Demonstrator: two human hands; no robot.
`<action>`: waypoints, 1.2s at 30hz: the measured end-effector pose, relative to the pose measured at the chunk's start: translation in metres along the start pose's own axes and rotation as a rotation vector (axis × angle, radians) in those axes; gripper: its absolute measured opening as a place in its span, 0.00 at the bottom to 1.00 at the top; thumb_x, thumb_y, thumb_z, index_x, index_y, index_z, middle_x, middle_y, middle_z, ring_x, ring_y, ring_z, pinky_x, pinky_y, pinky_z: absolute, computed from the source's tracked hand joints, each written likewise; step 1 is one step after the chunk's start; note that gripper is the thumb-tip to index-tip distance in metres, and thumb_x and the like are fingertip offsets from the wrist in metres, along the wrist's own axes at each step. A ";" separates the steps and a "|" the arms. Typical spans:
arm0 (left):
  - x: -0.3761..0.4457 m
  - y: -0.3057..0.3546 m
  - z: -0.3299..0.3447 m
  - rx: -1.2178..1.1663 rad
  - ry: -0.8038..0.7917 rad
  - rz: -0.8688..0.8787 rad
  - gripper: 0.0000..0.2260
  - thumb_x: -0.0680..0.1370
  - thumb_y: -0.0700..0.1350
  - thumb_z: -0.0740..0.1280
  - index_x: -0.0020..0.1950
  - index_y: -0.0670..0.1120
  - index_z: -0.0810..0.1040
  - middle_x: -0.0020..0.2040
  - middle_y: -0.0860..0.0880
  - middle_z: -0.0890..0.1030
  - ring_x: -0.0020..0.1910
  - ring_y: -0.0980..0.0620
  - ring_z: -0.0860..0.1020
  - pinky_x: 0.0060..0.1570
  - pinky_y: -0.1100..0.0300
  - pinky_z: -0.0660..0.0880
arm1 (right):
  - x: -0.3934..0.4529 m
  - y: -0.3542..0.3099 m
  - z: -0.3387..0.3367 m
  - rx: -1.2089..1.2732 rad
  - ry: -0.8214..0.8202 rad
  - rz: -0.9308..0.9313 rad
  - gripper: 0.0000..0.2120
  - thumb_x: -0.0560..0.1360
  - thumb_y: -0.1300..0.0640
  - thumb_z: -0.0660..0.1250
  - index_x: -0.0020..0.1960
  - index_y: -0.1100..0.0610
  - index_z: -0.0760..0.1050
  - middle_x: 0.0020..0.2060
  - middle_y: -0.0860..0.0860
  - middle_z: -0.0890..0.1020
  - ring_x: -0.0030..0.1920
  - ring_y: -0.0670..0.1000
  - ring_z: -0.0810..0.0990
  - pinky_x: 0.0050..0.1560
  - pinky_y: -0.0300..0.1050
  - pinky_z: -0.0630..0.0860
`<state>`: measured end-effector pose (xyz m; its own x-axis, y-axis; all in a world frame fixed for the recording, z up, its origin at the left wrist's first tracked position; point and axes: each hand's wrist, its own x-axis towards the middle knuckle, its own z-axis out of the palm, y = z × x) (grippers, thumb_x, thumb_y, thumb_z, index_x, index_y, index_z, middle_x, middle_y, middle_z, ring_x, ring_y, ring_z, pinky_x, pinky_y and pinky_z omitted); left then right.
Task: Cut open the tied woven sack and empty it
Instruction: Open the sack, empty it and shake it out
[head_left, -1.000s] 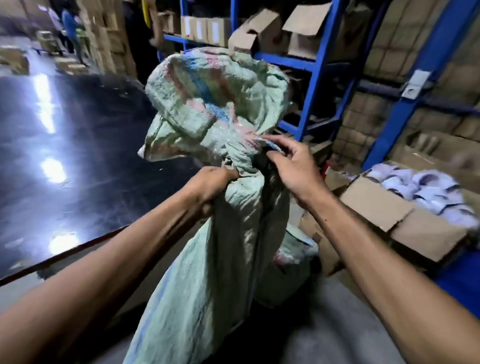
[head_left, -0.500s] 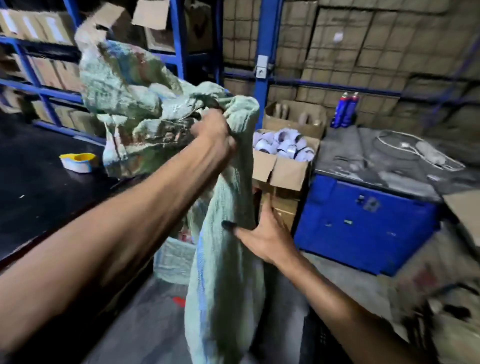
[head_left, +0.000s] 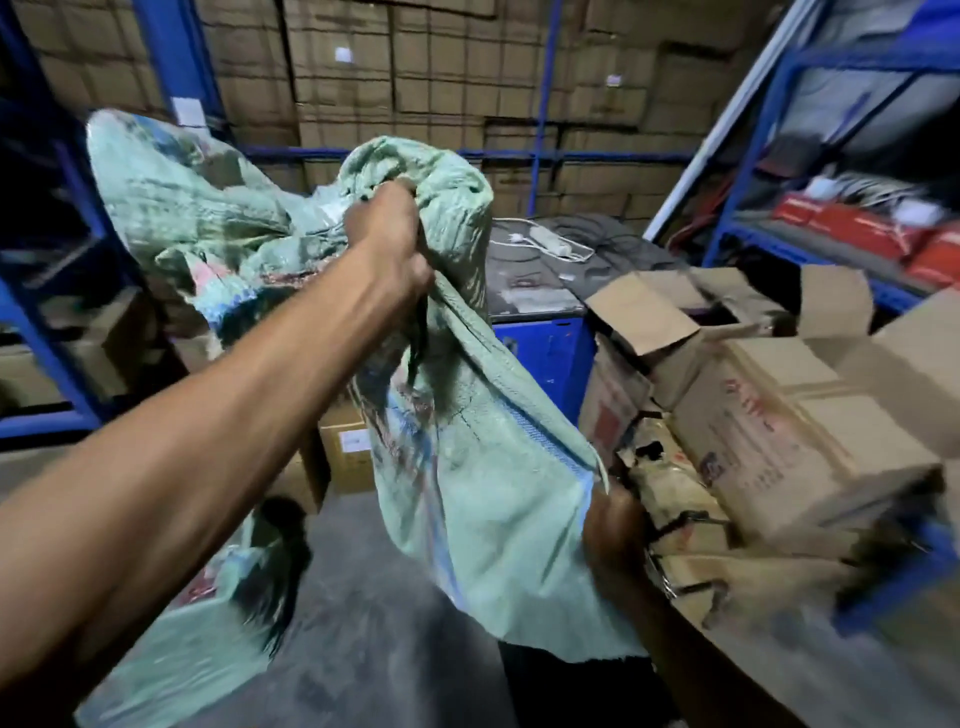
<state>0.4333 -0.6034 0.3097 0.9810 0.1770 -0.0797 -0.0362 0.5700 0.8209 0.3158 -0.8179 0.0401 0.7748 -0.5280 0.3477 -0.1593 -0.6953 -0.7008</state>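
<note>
A pale green woven sack (head_left: 478, 467) with faded red and blue print hangs limp in front of me, its bunched top flopping over to the upper left. My left hand (head_left: 389, 244) is clenched around the gathered neck, held high. A dark cord dangles just below that fist. My right hand (head_left: 615, 525) is low, at the sack's lower right edge, partly hidden behind the cloth and gripping it there. No cutting tool is in view.
Another green sack (head_left: 208, 639) lies on the grey floor at lower left. Open cardboard boxes (head_left: 769, 431) crowd the right. A blue cabinet (head_left: 545, 348) with cables on top stands behind the sack. Blue racking (head_left: 748, 135) and stacked cartons fill the background.
My view has swung to the right. My right hand dropped from the sack's middle to its lower right edge. My left hand kept its grip on the neck.
</note>
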 end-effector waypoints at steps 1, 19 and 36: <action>0.000 -0.004 0.003 0.085 -0.027 -0.004 0.18 0.68 0.42 0.66 0.56 0.40 0.81 0.49 0.39 0.85 0.44 0.40 0.85 0.46 0.37 0.80 | 0.008 0.004 -0.006 0.056 0.010 0.099 0.22 0.76 0.53 0.53 0.43 0.69 0.78 0.37 0.67 0.81 0.39 0.63 0.80 0.39 0.50 0.72; -0.106 -0.270 0.098 1.298 -1.232 0.527 0.18 0.75 0.51 0.67 0.60 0.43 0.78 0.60 0.41 0.80 0.60 0.41 0.76 0.55 0.53 0.71 | 0.068 0.052 -0.176 -0.056 0.131 -0.202 0.11 0.74 0.54 0.59 0.33 0.54 0.66 0.27 0.47 0.70 0.33 0.45 0.67 0.36 0.45 0.66; -0.096 -0.386 0.144 1.187 -1.268 -0.199 0.22 0.67 0.41 0.74 0.58 0.34 0.77 0.59 0.42 0.79 0.62 0.43 0.75 0.58 0.57 0.70 | -0.051 0.115 -0.147 -0.423 -0.324 0.633 0.08 0.70 0.56 0.63 0.47 0.57 0.76 0.49 0.58 0.83 0.52 0.61 0.81 0.45 0.48 0.75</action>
<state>0.3810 -0.9559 0.0821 0.5028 -0.8290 -0.2449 -0.3282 -0.4452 0.8331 0.1680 -0.9430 0.0331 0.5887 -0.7596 -0.2763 -0.7916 -0.4726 -0.3873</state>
